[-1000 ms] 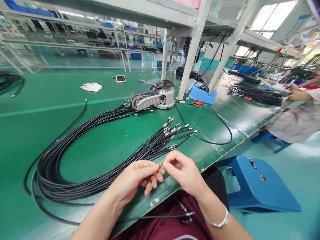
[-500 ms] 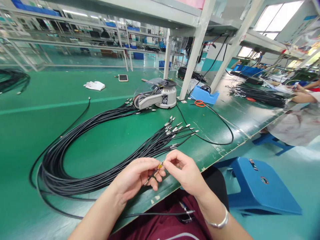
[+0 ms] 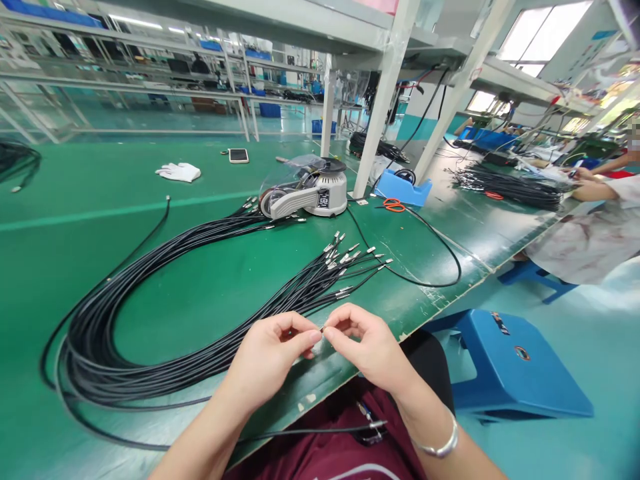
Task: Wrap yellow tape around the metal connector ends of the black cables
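Metal cable tip (image 3: 323, 329) is held above the green tabletop (image 3: 125, 267) edge, the fingers (image 3: 310, 335) of the left hand (image 3: 270, 353) and right hand (image 3: 370, 340) clamped on it, near a black cable bundle (image 3: 150, 377).

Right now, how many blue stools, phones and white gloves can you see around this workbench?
Blue stools: 2
Phones: 1
White gloves: 1
Total: 4
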Action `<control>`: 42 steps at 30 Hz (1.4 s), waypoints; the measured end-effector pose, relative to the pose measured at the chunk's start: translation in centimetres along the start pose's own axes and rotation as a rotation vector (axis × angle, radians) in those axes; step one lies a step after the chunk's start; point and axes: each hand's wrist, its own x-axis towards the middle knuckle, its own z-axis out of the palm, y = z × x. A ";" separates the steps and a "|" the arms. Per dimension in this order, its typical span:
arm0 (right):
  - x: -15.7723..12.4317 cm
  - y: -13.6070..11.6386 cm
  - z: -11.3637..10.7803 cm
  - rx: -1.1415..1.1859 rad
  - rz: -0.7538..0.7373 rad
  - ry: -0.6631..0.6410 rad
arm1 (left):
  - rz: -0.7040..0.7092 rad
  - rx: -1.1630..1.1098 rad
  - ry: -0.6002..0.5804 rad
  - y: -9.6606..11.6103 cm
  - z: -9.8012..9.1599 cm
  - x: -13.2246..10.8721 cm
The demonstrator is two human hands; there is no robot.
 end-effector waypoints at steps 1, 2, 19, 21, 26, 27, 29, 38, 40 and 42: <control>0.0 0.1 -0.2 -0.002 0.024 -0.017 | 0.029 0.070 0.041 -0.1 0.2 -0.1; 0.1 0.1 -0.4 -0.009 0.040 -0.038 | 0.058 0.132 0.073 -0.1 0.3 -0.1; 0.9 1.7 -2.7 0.131 0.233 -0.141 | 0.176 0.596 0.205 -2.1 -2.7 -3.6; 0.8 1.9 -2.8 0.132 0.249 -0.150 | 0.148 0.716 0.101 -2.7 -3.2 -4.2; 0.5 1.9 -2.8 0.104 0.263 -0.160 | 0.045 0.740 -0.029 -2.2 -2.3 -3.6; 0.3 1.8 -2.8 0.098 0.270 -0.160 | 0.023 0.707 -0.038 -1.8 -1.9 -3.3; 0.1 1.6 -2.8 0.090 0.280 -0.161 | -0.012 0.632 -0.067 -0.9 -1.0 -2.8; -1.0 1.3 -2.7 0.146 0.296 -0.098 | -0.013 0.549 -0.114 1.0 1.5 -1.9; -1.2 1.4 -2.5 0.155 0.289 -0.094 | 0.025 0.570 -0.098 0.8 1.7 -1.9; -1.4 1.4 -2.4 0.159 0.282 -0.084 | 0.049 0.583 -0.090 0.6 1.8 -2.0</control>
